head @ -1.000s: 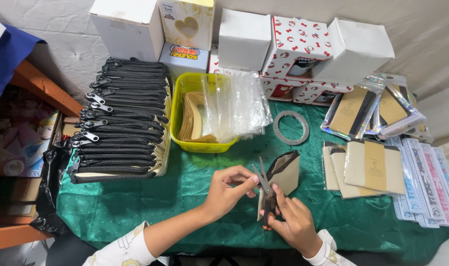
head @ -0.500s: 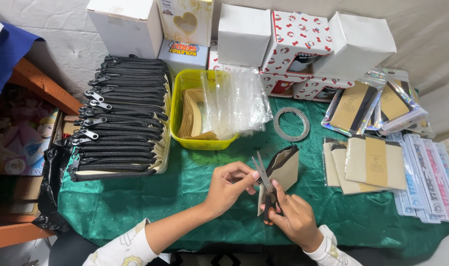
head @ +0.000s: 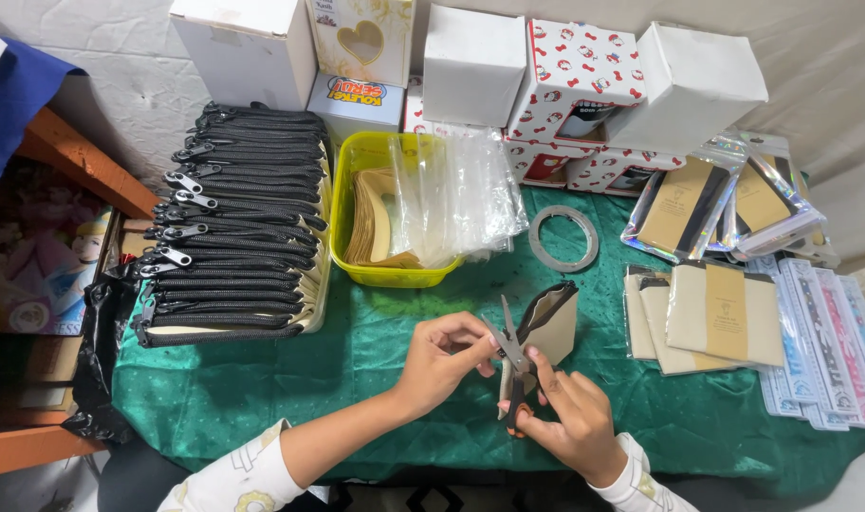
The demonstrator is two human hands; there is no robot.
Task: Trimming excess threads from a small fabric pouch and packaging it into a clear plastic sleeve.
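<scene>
The green cloth [head: 376,360] covers the work table from edge to edge and bears everything below.

Along the rear wall stands a row of cardboard boxes [head: 470,62], some plain white, some white with red print.

At the left of the cloth lies a stack of zip pouches [head: 233,228], beige bodies with black zippers, fanned so that the silver pullers point left.

Just right of that stack sits a yellow plastic tub [head: 385,275]. It holds tan pouches on edge, and a sheaf of clear plastic bags [head: 456,194] leans over its right half.

At the far right lie packed pouches in shiny sleeves [head: 708,199]. Below them rests a small pile of beige pouches with paper bands [head: 717,313], and flat printed packets [head: 831,351] overlap along the table edge.

A roll of clear tape [head: 563,239] lies flat between the tub and the shiny sleeves.

The worked item, a single beige pouch with a black zipper [head: 551,322], is raised just above the cloth at front centre, between the two hands, its zipper edge tilted up to the right.

The right hand [head: 570,422] grips the orange-and-black handles of the scissors [head: 510,365]; its fingers are curled through and around them, with the forefinger extended along the pouch. The blades stand slightly parted and point upward.

The left hand [head: 442,356] pinches with thumb and forefinger at the pouch's left edge, right beside the blades; what it pinches is too small to identify. The other fingers are curled inward.
</scene>
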